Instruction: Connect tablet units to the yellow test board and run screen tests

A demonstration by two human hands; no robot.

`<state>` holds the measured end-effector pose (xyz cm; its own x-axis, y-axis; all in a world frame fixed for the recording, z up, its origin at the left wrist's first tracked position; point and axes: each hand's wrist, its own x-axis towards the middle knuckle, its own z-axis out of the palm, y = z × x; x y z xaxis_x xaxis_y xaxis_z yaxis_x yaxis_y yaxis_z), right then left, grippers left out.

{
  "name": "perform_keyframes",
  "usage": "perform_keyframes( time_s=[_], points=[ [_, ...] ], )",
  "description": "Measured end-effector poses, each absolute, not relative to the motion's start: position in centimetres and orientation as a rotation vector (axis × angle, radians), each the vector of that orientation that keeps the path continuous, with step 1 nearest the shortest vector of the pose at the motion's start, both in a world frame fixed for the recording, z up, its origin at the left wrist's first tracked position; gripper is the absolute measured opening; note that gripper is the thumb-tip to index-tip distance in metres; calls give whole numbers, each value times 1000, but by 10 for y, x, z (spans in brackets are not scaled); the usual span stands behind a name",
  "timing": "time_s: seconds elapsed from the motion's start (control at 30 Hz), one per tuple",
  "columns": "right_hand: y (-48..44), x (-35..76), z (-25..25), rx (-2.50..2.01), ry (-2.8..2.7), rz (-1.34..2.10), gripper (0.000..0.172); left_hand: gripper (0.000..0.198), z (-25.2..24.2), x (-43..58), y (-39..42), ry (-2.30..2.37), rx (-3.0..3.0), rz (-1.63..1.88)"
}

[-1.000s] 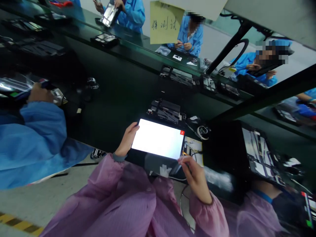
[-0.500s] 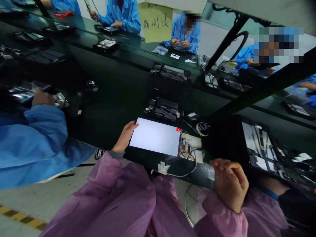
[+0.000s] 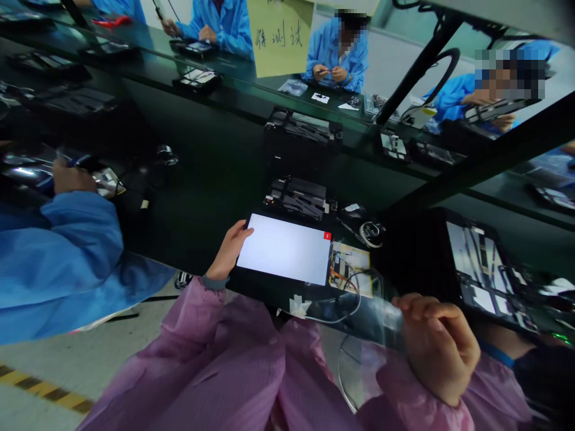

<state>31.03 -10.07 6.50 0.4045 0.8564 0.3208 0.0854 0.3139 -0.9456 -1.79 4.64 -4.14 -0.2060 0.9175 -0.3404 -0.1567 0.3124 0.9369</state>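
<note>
In the head view, a tablet (image 3: 285, 248) with a lit white screen and a small red mark in its upper right corner lies just below the middle of the frame, on the near edge of the dark green worktop (image 3: 202, 197). The left hand (image 3: 229, 248) grips the tablet's left edge, with the fingers curled round the side and the thumb on the front bezel. At the lower right of the frame the right hand (image 3: 438, 347) is closed, its bent fingers and thumb pinching one end of a clear film (image 3: 372, 314). The film stretches leftward from the hand toward the tablet's lower right corner. It is blurred, and whether it touches the tablet cannot be told. Both arms wear pink sleeves (image 3: 215, 359). A circuit board (image 3: 353, 269) with yellow patches lies just to the right of the tablet, and a white cable (image 3: 345, 314) loops below the board and runs under the film. Black trays (image 3: 299, 196) are stacked just above the tablet, with a roll of tape (image 3: 371, 232) to their right. At the right edge of the frame an opened tablet (image 3: 487, 272) shows its insides. A co-worker's blue sleeve (image 3: 58, 251) fills the left edge. A yellow paper sign (image 3: 278, 36) hangs at the top centre, and people in blue coats (image 3: 341, 57) work at the far side of the line.
</note>
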Motion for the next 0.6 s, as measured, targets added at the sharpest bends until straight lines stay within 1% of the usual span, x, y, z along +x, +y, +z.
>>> perform_keyframes(
  time_s=[0.13,0.27,0.43,0.57,0.6],
  points=[
    [-100,307,64,-1136,-1082,640,1,40,-42,-18,46,1352,854,1177],
    [-101,307,66,-1144,-1093,643,2,36,-38,-19,46,1324,891,1163],
    [-88,288,70,-1122,-1146,631,4,38,-37,-20,47,1344,922,1127],
    [-56,239,60,-1109,-1467,700,8,40,-42,-22,46,1454,852,1151],
    [-46,225,55,-1117,-1616,707,12,42,-44,-22,46,1448,846,1160]
  ],
)
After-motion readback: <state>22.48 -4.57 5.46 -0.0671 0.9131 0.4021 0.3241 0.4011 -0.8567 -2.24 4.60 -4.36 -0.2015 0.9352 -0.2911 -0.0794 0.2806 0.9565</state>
